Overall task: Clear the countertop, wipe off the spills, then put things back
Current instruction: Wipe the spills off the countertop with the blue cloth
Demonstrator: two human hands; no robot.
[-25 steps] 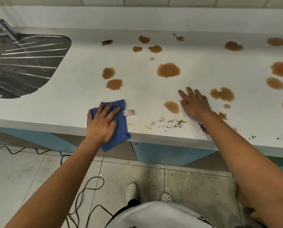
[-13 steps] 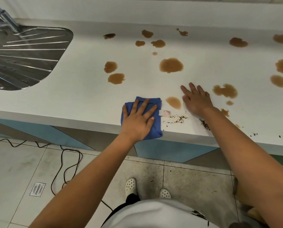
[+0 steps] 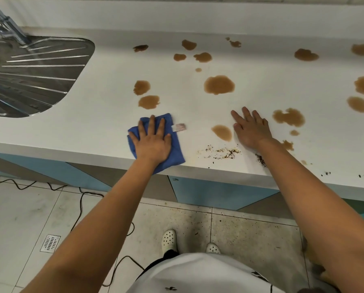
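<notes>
Left hand [image 3: 152, 142] presses flat, fingers spread, on blue cloth [image 3: 176, 151] at countertop [image 3: 96, 123] front edge right of sink [image 3: 33, 81], right hand [image 3: 251, 129] open, empty, beside brown spill [image 3: 222, 132]; risk: cloth smears puddles, pushes crumbs [image 3: 221, 152] off edge.

**Countertop layout**

The sink [image 3: 28, 77] is set into the countertop [image 3: 105, 123] at far left; the cloth [image 3: 174, 149] lies at the front edge under the left hand [image 3: 152, 140], one corner hanging over; the right hand [image 3: 250, 130] rests flat to its right, a spill [image 3: 222, 132] between them; crumbs [image 3: 223, 153] lie before that spill; more spills [image 3: 219, 84] spread behind and rightward.
</notes>
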